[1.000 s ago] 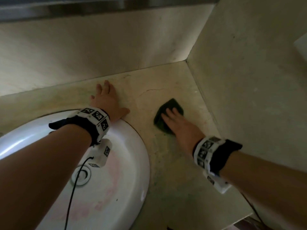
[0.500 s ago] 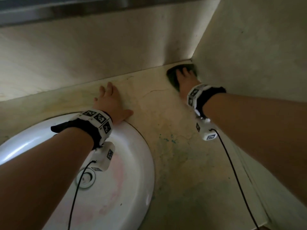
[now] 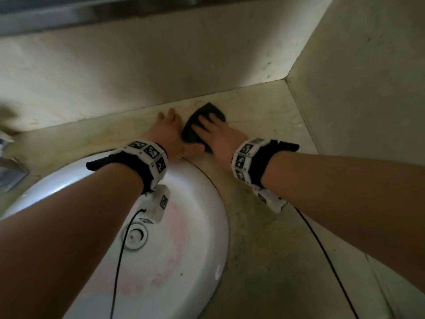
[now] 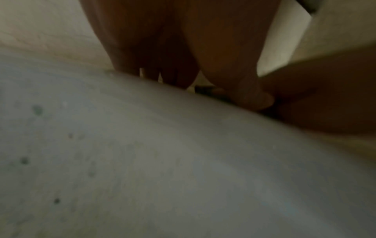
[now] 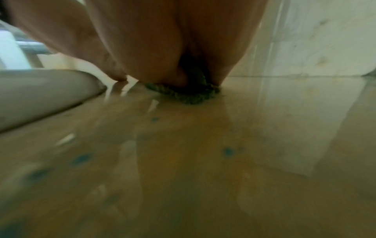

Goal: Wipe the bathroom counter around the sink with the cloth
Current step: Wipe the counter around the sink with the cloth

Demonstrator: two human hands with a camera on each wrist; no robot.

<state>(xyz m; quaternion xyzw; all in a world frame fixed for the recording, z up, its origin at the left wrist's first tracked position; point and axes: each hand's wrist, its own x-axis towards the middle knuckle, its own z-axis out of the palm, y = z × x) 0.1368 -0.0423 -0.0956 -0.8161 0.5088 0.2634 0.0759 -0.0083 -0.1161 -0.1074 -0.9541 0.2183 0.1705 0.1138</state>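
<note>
Two hands lie flat on the counter (image 3: 264, 238): right hand (image 3: 220, 139), fingers straight, half-covers the dark cloth (image 3: 193, 132); left hand (image 3: 169, 134) fingertips blurred.

One round white ceramic sink (image 3: 197, 226), with one round drain fitting (image 3: 135, 237) at its centre. One dark green folded cloth (image 3: 202, 125). One beige stone counter (image 3: 264, 249), marked by several small blue-green spots, exact number not countable through the blur. Two bare hands: left hand (image 3: 170, 134) and right hand (image 3: 218, 139). Two black wrist bands with white patterned tags, one per wrist (image 3: 147, 160) (image 3: 250, 160). Two white wrist-worn camera units (image 3: 154, 203) (image 3: 269, 199), each trailing one black cable. Two wall surfaces meeting in one corner (image 3: 287, 77).
</note>
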